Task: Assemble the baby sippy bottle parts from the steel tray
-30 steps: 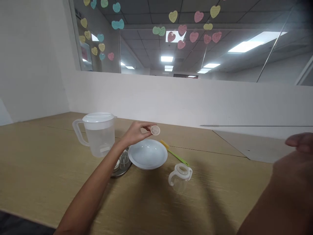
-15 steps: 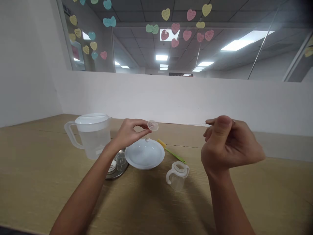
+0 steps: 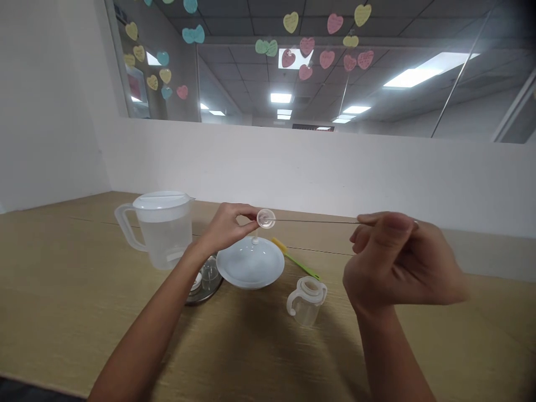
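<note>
My left hand point(image 3: 230, 226) pinches a small clear round plastic piece point(image 3: 266, 219) between thumb and fingertips, above the white bowl point(image 3: 250, 268). In my right hand point(image 3: 402, 257), closed with the thumb on top, is one end of a thin wire-like rod point(image 3: 314, 221). The rod runs level to the left and its other end meets the clear piece; whether it goes inside I cannot tell. A small white knob point(image 3: 255, 240) shows just below the piece, at the bowl's far rim. Below, between my hands, a clear two-handled cup point(image 3: 307, 307) with a white collar stands upright.
A lidded clear pitcher point(image 3: 163, 229) stands at the left. Partly behind my left forearm, a round metal tray point(image 3: 205, 295) holds a clear cup point(image 3: 210, 271) and a white round part point(image 3: 196, 282). A green-handled yellow brush point(image 3: 299, 263) lies right of the bowl.
My right hand has lowered slightly and the rod with it. The clear piece has shifted a little in view, still in my left hand. The whole view has also shifted slightly.
</note>
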Demonstrator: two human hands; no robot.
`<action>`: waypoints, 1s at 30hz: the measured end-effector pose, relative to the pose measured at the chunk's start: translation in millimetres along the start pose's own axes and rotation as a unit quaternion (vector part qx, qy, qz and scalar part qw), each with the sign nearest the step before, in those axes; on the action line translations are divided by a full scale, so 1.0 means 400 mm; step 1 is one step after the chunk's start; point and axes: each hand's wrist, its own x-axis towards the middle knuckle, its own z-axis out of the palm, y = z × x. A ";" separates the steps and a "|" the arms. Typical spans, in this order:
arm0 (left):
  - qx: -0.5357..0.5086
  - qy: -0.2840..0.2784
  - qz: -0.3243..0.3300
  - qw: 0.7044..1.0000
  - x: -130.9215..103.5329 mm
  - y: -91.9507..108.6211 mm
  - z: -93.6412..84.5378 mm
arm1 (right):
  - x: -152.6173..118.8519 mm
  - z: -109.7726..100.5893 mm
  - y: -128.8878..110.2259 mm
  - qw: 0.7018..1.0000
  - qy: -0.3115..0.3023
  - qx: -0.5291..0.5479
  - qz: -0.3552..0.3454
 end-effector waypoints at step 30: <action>0.030 -0.053 0.024 0.998 -0.007 0.045 -0.011 | -0.045 0.029 -0.013 0.994 -0.063 -0.003 -0.086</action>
